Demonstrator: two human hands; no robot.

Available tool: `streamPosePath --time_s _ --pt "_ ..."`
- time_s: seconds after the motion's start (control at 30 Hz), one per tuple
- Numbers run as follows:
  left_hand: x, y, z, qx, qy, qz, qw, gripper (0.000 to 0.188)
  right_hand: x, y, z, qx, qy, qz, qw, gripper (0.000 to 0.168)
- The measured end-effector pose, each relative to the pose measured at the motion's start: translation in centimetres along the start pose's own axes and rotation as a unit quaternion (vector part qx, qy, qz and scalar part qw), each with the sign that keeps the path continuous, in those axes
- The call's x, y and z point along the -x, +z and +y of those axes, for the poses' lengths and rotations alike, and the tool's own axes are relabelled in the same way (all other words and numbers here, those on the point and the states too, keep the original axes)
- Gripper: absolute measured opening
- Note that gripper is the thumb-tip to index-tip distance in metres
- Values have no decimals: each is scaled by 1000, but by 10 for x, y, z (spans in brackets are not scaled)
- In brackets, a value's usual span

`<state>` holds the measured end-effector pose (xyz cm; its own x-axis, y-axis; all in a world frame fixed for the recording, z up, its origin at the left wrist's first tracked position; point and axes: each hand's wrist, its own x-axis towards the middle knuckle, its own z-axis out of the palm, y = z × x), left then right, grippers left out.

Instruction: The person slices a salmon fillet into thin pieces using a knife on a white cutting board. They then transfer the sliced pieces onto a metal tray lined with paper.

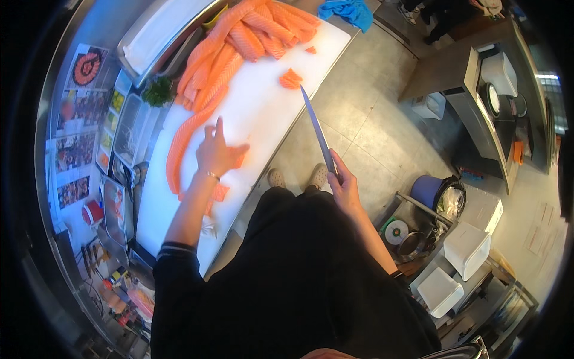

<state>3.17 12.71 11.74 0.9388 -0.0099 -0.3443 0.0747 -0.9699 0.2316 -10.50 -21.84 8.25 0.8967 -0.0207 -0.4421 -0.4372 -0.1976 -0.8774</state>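
My right hand [344, 181] grips the handle of a long, narrow slicing knife [316, 125], held out past the edge of a white cutting board [264, 105]. The blade's tip comes near a small sliced piece of salmon [290, 79]. Above the board, my left hand [216, 150] has its fingers spread. A salmon chunk [238, 158] lies partly behind its thumb; whether they touch, I cannot tell. Left of that hand curves a long salmon strip [174, 155]. More salmon pieces [219, 193] lie by my left forearm. Salmon fillet strips [251, 33] are heaped at the far end.
Steel food trays [117, 211] and green leaves [158, 91] line the board's left side. A blue cloth [347, 14] lies beyond the board. At right are a purple bin [426, 192], white containers [466, 251] and a dial scale [396, 231]. Someone's legs [437, 22] show at the top.
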Motion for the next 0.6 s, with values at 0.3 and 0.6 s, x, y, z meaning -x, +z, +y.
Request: streamPosePath --time_s 0.3,0.6 --pt "-208 -1 100 -47 422 -62 903 72 10 3 -8 -72 -2 81 994 66" --pt "-205 32 83 108 435 -10 894 37 29 26 15 -55 -45 161 984 67"
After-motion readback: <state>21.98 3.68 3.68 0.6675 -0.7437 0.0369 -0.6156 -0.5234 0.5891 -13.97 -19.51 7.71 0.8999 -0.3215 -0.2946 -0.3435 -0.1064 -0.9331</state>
